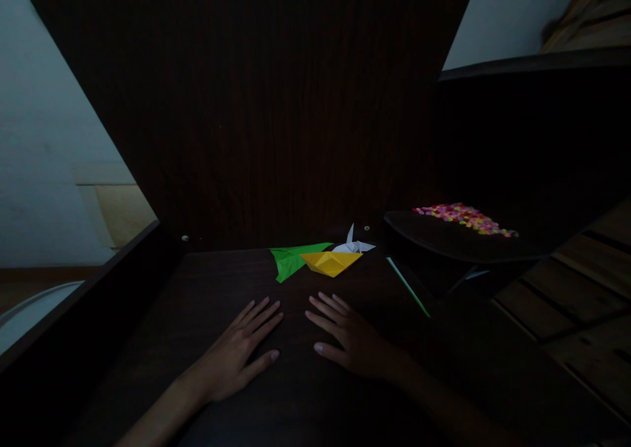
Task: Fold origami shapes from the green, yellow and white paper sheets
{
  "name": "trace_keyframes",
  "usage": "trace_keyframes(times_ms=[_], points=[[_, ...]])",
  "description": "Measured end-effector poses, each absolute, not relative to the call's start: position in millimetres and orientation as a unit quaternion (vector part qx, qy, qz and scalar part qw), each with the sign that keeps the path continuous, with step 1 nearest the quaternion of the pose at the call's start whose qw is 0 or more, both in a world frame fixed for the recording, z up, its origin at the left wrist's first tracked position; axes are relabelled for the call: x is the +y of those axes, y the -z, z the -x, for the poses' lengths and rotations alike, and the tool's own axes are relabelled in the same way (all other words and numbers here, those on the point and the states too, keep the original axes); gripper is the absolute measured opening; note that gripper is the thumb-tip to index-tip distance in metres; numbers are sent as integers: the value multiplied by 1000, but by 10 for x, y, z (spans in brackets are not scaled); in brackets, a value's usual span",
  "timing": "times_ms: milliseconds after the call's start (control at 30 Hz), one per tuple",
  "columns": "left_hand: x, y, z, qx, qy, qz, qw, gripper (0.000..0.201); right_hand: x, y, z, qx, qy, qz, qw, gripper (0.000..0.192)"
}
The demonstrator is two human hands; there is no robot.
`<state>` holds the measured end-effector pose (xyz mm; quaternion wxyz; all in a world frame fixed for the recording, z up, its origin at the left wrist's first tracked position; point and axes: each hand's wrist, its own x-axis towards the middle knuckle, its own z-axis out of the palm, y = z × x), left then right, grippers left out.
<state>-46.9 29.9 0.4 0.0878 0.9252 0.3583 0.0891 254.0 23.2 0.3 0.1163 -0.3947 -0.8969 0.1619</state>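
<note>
My left hand (244,348) lies flat on the dark wooden surface, fingers spread and holding nothing. Palm down as well, my right hand (348,335) rests across from it with its fingers apart. Just beyond both hands sits a yellow folded paper boat (333,263). A green folded paper piece (290,260) lies to its left, partly behind it. Behind the boat is a white paper crane (352,244) with one point sticking up. To the right of these, a thin pale-green strip (408,286) lies slantwise on the surface.
A dark upright panel (296,105) closes off the back. At the right, a rounded dark shelf (444,240) carries a heap of small pink, red and yellow pieces (466,218). A raised side board (98,289) runs along the left. Wooden slats (582,296) show at far right.
</note>
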Motion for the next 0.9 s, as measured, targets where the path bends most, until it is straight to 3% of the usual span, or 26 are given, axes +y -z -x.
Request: trace_keyframes(times_ms=[900], points=[[298, 0, 473, 354, -100, -925, 96, 61, 230, 2, -2538, -899, -157, 390, 123, 60]])
